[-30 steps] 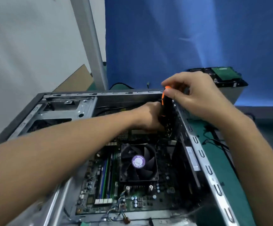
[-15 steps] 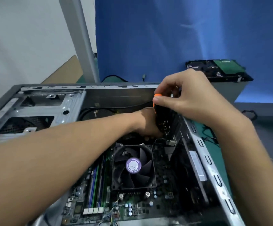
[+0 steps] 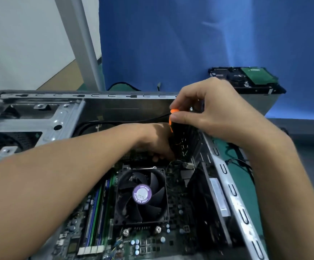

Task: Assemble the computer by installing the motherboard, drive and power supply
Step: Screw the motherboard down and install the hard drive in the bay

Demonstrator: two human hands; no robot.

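Motherboard (image 3: 178, 209) is lying flat in the bottom of the open case (image 3: 30, 119), which is on its side on the green table (image 3: 240, 184); the black cooler fan (image 3: 142, 194) with the purple sticker sits right in the middle of the board, and the RAM slots (image 3: 96, 212) run along its left side. Right hand (image 3: 214, 113) is up over the far right corner of the case, thumb and fingertips pinching the top of a screwdriver (image 3: 173, 126) with an orange and black handle; it stands about upright, tip pointing down toward the far edge of the board (the tip itself is hidden). Left hand (image 3: 158, 141) reaches in across the case and is down low just beside the screwdriver, knuckles up, fingers tucked under; can't tell if it's grasping anything. The drive (image 3: 246, 80) is outside the case, lying on top of a grey box (image 3: 261, 102) at the back right, green circuit side up, in front of the blue backdrop (image 3: 190, 44).
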